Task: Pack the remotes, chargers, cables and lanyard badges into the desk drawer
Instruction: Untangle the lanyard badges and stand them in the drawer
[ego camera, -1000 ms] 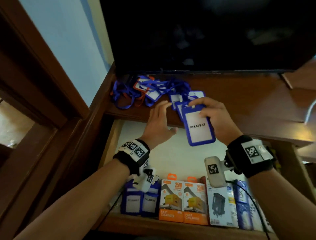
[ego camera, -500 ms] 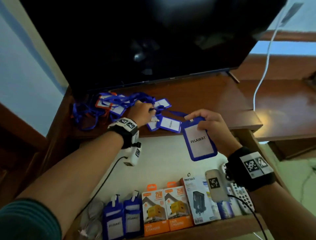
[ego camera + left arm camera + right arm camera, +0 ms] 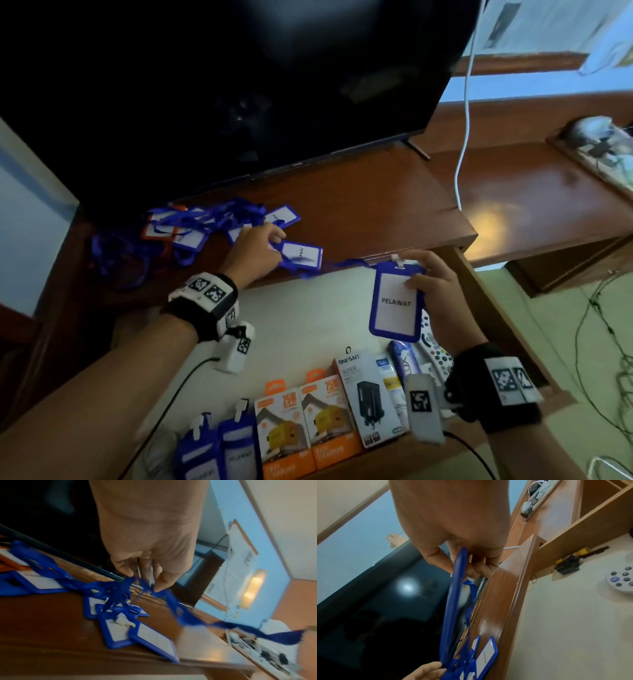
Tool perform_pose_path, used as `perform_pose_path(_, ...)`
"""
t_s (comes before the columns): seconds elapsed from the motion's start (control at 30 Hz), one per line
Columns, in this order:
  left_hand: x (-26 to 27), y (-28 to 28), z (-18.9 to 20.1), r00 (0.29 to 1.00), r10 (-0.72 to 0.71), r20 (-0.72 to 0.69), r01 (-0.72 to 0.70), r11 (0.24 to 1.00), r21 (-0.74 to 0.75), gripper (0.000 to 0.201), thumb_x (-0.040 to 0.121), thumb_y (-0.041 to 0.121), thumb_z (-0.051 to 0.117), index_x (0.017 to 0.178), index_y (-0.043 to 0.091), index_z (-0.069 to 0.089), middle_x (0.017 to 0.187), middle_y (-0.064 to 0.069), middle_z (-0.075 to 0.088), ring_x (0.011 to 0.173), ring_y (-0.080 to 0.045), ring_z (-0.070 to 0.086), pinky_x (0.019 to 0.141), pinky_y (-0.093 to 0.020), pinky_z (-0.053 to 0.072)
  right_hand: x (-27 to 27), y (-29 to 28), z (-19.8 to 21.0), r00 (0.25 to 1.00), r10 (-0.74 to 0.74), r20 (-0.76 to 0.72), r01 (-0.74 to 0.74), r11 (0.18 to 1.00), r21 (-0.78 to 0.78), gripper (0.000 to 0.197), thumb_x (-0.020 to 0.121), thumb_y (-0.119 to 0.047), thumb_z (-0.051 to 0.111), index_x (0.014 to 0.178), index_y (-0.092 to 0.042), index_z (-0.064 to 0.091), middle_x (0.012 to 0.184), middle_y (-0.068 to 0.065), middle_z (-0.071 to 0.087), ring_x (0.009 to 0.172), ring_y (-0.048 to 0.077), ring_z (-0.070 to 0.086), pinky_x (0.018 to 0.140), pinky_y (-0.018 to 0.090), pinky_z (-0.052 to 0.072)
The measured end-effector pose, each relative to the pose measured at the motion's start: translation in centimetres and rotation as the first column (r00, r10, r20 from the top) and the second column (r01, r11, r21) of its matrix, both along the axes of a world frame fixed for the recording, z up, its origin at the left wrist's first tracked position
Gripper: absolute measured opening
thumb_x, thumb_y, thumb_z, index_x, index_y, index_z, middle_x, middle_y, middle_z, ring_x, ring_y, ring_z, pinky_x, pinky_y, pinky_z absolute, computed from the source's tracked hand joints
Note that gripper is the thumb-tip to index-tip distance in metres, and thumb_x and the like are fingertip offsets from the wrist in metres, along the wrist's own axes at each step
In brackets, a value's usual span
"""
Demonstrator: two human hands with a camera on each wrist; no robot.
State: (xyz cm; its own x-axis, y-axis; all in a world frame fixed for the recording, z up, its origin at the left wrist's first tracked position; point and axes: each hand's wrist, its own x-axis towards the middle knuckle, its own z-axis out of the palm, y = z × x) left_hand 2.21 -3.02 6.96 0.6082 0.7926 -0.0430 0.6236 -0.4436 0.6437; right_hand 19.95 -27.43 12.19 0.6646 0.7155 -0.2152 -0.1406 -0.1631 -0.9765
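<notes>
While right hand (image 3: 432, 291) holds one badge (image 3: 395, 305), drawer (image 3: 308, 315) holds two.

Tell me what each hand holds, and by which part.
Right hand: blue badge, pinched at its upper right edge. Left hand: blue lanyard strap, pinched in the fingers.

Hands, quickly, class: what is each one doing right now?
Left hand: pinching the blue lanyard strap.
Right hand: holding the blue PELAWAT badge.

Both forearms are extended forward. The left hand (image 3: 251, 251) is reached farther out, palm down, its fingertips (image 3: 158, 586) pinched together on a strap. The right hand (image 3: 433, 291) is held nearer, raised, thumb and curled fingers (image 3: 477, 570) clamped on a badge.
</notes>
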Motion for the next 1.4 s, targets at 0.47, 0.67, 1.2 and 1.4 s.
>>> perform_pose_path(0.47,5.3,-15.8,1.1,0.936,0.145,0.320,0.067,0.820,-0.568,0.021,0.084,0.034,0.070,0.091,0.014,0.071,0.081,-0.003,0.071,0.073,-0.016,0.066,0.072,-0.033,0.051,0.4,-1.2,-2.3,0.940,0.337,0.045,-0.337,0.941,-0.001,0.020,0.084,0.009,0.061,0.099,0.001,0.051,0.076,0.016,0.066,0.056,0.009,0.062,0.047,0.015,0.044)
perform_pose_path(0.67,6.1,-18.0,0.3,0.933,0.316,0.172,-0.135,0.750,-0.647,0.051,0.070,0.056,0.075,0.081,0.006,0.068,0.077,-0.008,0.071,0.069,-0.014,0.063,0.069,-0.030,0.050,2.3,-2.2,-3.8,0.919,0.370,0.134,-0.372,0.928,-0.004,0.015,0.083,0.002,0.066,0.091,0.003,0.054,0.075,0.015,0.066,0.064,0.018,0.061,0.049,0.017,0.044)
perform_pose_path(1.2,8.7,-23.2,1.8,0.829,0.411,0.380,-0.089,0.767,-0.635,0.023,0.081,0.007,0.072,0.101,0.018,0.067,0.095,-0.002,0.072,0.085,-0.016,0.070,0.070,-0.027,0.055,5.5,-4.1,-5.0,0.840,0.534,-0.094,-0.514,0.840,0.175,0.037,0.086,-0.035,0.057,0.118,-0.016,0.056,0.117,0.009,0.061,0.105,0.023,0.060,0.089,0.040,0.050)
perform_pose_path(1.4,9.1,-23.6,2.5,0.613,0.659,0.437,-0.221,0.673,-0.706,0.023,0.082,-0.003,0.067,0.097,0.014,0.063,0.094,-0.008,0.069,0.082,-0.021,0.065,0.075,-0.034,0.056,4.6,-5.4,-5.0,0.739,0.612,-0.280,-0.578,0.790,0.202,0.032,0.085,-0.030,0.064,0.113,-0.015,0.062,0.101,0.010,0.069,0.086,0.023,0.067,0.073,0.033,0.056)
